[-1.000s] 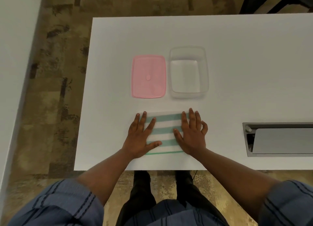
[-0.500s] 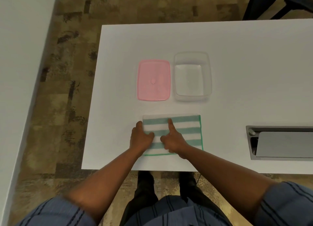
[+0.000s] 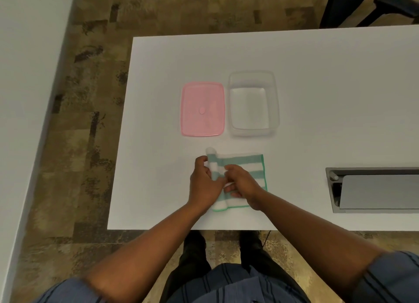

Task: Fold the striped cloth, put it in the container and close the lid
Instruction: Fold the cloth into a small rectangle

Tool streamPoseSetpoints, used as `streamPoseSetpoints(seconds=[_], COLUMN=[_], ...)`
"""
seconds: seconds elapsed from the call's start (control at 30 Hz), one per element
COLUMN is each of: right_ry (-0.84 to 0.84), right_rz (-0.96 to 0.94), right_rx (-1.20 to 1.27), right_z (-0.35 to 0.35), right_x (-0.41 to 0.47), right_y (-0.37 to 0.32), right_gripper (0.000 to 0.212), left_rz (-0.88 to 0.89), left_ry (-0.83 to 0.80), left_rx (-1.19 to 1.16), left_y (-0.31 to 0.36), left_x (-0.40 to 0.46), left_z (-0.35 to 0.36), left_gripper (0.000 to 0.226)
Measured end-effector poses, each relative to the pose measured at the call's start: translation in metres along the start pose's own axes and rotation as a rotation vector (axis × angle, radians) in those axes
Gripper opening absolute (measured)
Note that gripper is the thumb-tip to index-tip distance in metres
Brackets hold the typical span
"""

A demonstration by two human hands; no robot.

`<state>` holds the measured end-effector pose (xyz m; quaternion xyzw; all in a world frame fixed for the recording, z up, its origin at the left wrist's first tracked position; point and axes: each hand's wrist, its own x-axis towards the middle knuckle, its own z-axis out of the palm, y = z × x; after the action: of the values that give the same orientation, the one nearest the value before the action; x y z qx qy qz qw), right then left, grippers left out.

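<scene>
A green-and-white striped cloth (image 3: 248, 169) lies near the front edge of the white table (image 3: 317, 76), folded into a small rectangle. My left hand (image 3: 204, 184) grips its left edge, which is lifted and curled over toward the right. My right hand (image 3: 240, 184) rests on the cloth's middle with fingers pinching the same raised flap. Behind the cloth stand a clear, empty plastic container (image 3: 253, 103) and, to its left, the pink lid (image 3: 202, 108) lying flat on the table.
A grey cable tray recess (image 3: 374, 189) is cut into the table at the right. An office chair (image 3: 371, 5) stands beyond the far edge. Patterned carpet lies left of and below the table, and a white wall runs along the far left.
Both hands went from flat on the cloth to gripping its left edge. That edge is now lifted and curling rightward. The camera view has shifted slightly.
</scene>
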<state>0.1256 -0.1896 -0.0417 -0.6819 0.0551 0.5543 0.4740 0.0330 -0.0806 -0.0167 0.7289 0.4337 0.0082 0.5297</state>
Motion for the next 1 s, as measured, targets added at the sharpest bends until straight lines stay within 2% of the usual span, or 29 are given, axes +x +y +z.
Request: streamPoseSetpoints(seconds=[0.1, 0.2, 0.33, 0.43, 0.5, 0.6, 0.7, 0.8, 0.9, 1.0], right_ry=[-0.114, -0.116, -0.068, 0.231, 0.341, 0.353, 0.345, 0.335, 0.352, 0.485], right_rz=[0.032, -0.025, -0.155, -0.278, -0.308, -0.273, -0.256, -0.235, -0.251, -0.34], right_rx=[0.12, 0.209, 0.114, -0.271, -0.434, -0.377, -0.296, -0.202, -0.24, -0.34], right_z=[-0.014, -0.027, -0.042, -0.044, -0.045, -0.049, -0.058, -0.07, -0.077, -0.075], right_x=[-0.006, -0.012, -0.019, -0.017, -0.016, -0.012, -0.01, -0.008, -0.003, 0.0], right_y=[-0.002, 0.0, -0.003, -0.002, 0.003, 0.009, 0.012, 0.015, 0.019, 0.027], right_gripper=[0.042, 0.055, 0.037, 0.024, 0.023, 0.026, 0.023, 0.019, 0.012, 0.029], left_rz=[0.027, 0.009, 0.062, 0.276, 0.432, 0.608, 0.7, 0.749, 0.764, 0.772], left_ry=[-0.064, -0.097, -0.104, -0.011, -0.051, -0.185, -0.262, -0.299, -0.332, -0.356], left_rx=[0.004, -0.023, -0.131, 0.092, 0.35, 0.712, 0.899, 0.983, 1.019, 1.034], left_y=[0.015, 0.026, 0.026, 0.009, -0.006, -0.024, -0.034, -0.036, -0.039, -0.043], left_x=[-0.009, -0.012, -0.018, -0.016, -0.008, 0.003, 0.012, 0.019, 0.023, 0.03], left_z=[0.023, 0.037, 0.045, 0.043, 0.044, 0.051, 0.055, 0.061, 0.065, 0.066], left_gripper=[0.066, 0.067, 0.054, 0.051, 0.051, 0.061, 0.069, 0.075, 0.077, 0.078])
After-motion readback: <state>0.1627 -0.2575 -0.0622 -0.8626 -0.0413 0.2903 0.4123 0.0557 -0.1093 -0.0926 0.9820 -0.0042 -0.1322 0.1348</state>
